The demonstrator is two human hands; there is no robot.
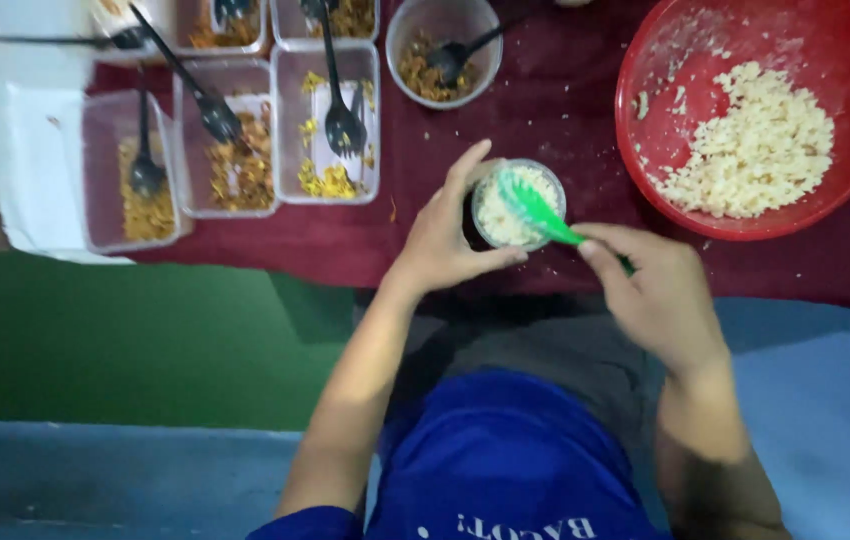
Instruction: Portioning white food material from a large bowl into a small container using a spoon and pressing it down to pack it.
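Observation:
My left hand (442,232) grips a small clear cup (517,204) filled with pale puffed rice, held just above the near edge of the maroon table (545,110). My right hand (657,290) holds a green spoon (538,209) by its handle, and the spoon's bowl rests inside the cup on top of the rice. The cup is upright, between both hands.
A red bowl (757,112) of puffed rice sits at the right. Several clear tubs (235,140) of yellow and brown snack mixes with black spoons (342,125) stand at the left, and a round cup (443,48) of mix is behind. A green wall and blue floor lie below.

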